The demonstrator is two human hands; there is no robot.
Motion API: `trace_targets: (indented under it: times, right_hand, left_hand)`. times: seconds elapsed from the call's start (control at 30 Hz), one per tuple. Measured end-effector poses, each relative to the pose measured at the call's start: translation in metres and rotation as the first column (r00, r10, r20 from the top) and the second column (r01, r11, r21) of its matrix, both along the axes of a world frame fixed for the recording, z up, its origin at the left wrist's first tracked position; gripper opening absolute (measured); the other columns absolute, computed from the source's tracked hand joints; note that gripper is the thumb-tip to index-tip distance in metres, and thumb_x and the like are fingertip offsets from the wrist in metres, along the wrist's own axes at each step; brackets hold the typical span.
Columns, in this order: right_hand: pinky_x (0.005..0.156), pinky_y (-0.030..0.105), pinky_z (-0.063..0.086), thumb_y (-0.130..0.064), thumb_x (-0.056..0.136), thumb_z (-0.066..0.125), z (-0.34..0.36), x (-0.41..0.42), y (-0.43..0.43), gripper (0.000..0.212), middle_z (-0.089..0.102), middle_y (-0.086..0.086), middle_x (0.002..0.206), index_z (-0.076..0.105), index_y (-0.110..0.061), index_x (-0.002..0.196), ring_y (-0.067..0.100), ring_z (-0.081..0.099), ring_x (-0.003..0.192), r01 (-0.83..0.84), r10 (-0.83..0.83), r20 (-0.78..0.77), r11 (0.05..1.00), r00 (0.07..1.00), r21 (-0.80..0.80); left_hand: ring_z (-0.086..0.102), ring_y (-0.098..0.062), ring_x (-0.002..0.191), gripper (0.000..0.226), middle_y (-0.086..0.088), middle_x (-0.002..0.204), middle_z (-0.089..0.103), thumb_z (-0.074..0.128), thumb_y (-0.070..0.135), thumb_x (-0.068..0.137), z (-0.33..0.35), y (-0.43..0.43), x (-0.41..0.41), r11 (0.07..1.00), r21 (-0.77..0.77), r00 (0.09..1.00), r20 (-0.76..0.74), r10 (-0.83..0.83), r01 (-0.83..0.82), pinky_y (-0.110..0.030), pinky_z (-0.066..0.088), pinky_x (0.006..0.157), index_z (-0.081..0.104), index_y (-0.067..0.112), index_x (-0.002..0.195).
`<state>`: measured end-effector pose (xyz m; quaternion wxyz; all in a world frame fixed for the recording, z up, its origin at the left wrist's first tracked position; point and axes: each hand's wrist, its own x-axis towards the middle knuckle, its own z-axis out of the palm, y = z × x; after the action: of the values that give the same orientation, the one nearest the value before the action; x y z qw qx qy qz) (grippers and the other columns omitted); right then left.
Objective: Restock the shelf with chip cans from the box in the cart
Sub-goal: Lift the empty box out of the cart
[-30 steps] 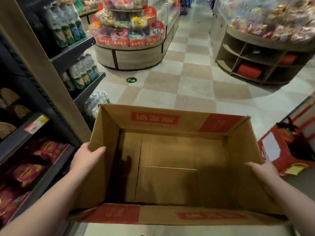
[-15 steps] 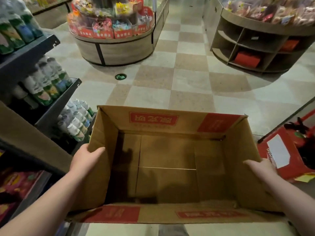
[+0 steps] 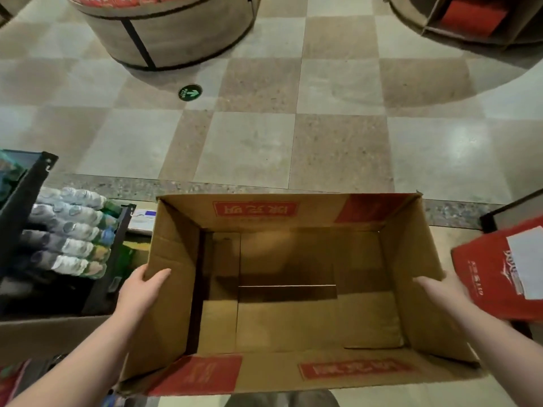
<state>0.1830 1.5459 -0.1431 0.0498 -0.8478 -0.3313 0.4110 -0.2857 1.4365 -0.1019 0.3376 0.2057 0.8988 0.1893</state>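
- Cardboard box (image 3: 282, 212), empty of chip cans.
- Left hand (image 3: 144, 289) grips box's left wall; right hand (image 3: 440, 289) grips its right wall.
- Risk: thin walls could buckle, dropping it.

Both hands grip empty cardboard box (image 3: 288, 289): left hand (image 3: 144, 292), right hand (image 3: 440, 292) on side walls.

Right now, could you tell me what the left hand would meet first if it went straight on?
The left hand grips the cardboard box by its left wall; straight on, it would likely just slide along that wall toward the far corner, though depth is unclear.
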Motion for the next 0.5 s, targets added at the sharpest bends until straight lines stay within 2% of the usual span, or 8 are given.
trace_targets:
  times: [0.1,0.2,0.33,0.4,0.5]
  right_hand:
    - [0.096,0.048,0.042,-0.027,0.089,0.064,-0.030,-0.006,0.019,0.068,0.045,0.022,0.139,0.031,-0.006,0.144,0.041,0.046,0.122,0.028,-0.030,-0.031,0.999,0.999,-0.042]
    - [0.099,0.049,0.039,-0.025,0.091,0.062,-0.066,-0.009,0.035,0.067,0.041,0.021,0.143,0.028,-0.007,0.145,0.041,0.042,0.127,0.068,-0.071,-0.045,0.996,0.996,-0.060]
    - [0.097,0.049,0.040,-0.025,0.092,0.061,-0.120,-0.013,0.047,0.068,0.038,0.020,0.145,0.025,-0.009,0.147,0.041,0.041,0.127,0.099,-0.102,-0.027,0.991,0.994,-0.089]
    - [0.099,0.051,0.039,-0.027,0.090,0.062,-0.155,-0.014,0.052,0.072,0.036,0.020,0.147,0.023,-0.012,0.148,0.042,0.040,0.129,0.125,-0.129,-0.028,0.986,0.991,-0.114]
    - [0.103,0.056,0.039,-0.032,0.087,0.065,-0.208,-0.017,0.057,0.075,0.037,0.019,0.147,0.024,-0.015,0.148,0.042,0.040,0.130,0.177,-0.182,-0.017,0.972,0.983,-0.155]
  left_hand:
    - [0.049,-0.037,0.122,0.059,-0.017,0.135,0.053,0.061,0.036,0.090,-0.034,0.023,-0.009,0.998,-0.056,1.000,0.025,0.007,-0.006,-0.049,0.041,0.102,0.044,0.008,0.140]
    - [0.052,-0.037,0.118,0.058,-0.017,0.133,0.055,0.062,0.035,0.090,-0.078,0.047,-0.018,0.994,-0.110,0.999,0.031,0.019,-0.015,-0.049,0.044,0.099,0.045,0.010,0.139]
    - [0.053,-0.036,0.113,0.048,-0.017,0.130,0.055,0.059,0.025,0.093,-0.142,0.077,-0.024,0.991,-0.127,0.999,0.029,0.040,-0.036,-0.040,0.043,0.089,0.047,0.008,0.136]
    - [0.052,-0.034,0.110,0.050,-0.016,0.131,0.053,0.058,0.022,0.093,-0.174,0.093,-0.026,0.993,-0.114,0.998,0.049,0.043,-0.037,-0.036,0.041,0.085,0.044,0.008,0.139]
    - [0.053,-0.034,0.112,0.056,-0.011,0.128,0.054,0.062,0.029,0.090,-0.227,0.110,-0.037,0.985,-0.168,0.995,0.084,0.044,-0.030,-0.041,0.045,0.095,0.041,0.016,0.141]
